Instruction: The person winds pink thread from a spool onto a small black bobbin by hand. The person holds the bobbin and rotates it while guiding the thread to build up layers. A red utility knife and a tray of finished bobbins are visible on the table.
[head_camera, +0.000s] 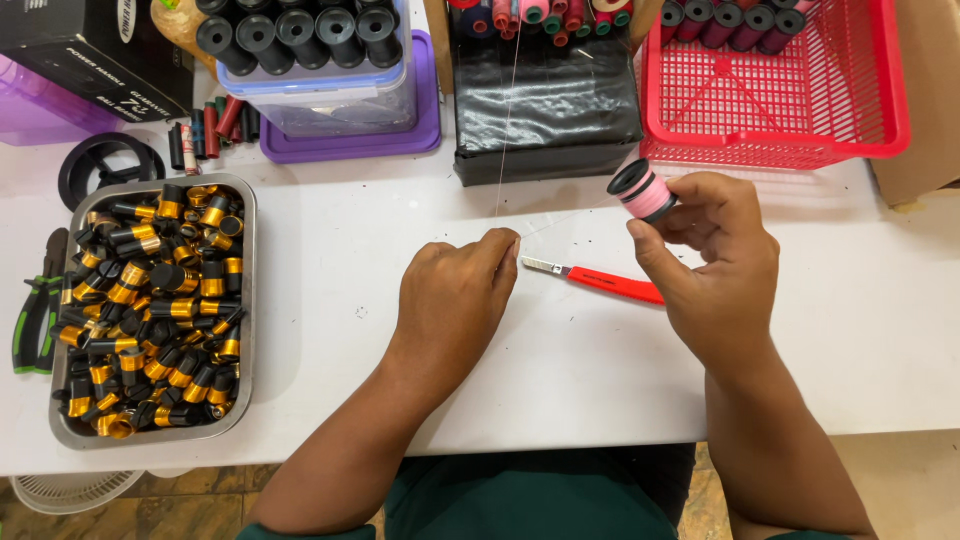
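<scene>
Step in hand, by the look of it: winding or drawing off fine thread at a small spool. The right hand (715, 265) holds a black spool w/ pink thread (642, 190) up off the worktop (560, 370), at about 1 o'clock from the scene's centre; thumb and forefingers clamped round the spool's lower end, open end tilted up and to the left. The left hand (455, 300) lies knuckles-up near the centre, fingers together, tips pinched at what looks like a thin pale thread (508, 130). That thread runs up toward 12 o'clock, over the black-wrapped box (545, 110) to the row of coloured cones above, and a fainter length seems to run across to the spool. Whether the pinch truly grips it I can't tell for sure; it's too fine.

Between the hands, just below the thread, a red-handled cutter (600, 280) lies flat on the worktop, blade pointing to 9 o'clock, touched by neither hand.

Next move, I'd judge, calls for steady tension btwn pinch and spool, and a hand free for the cutter if the thread is to be cut.

Both forearms come in from 6 o'clock, wrists low, right one lifted a bit.

At 9 o'clock, a metal tray (248, 300) of black-and-gold spools; at 1–2 o'clock, a red basket (790, 130).
</scene>
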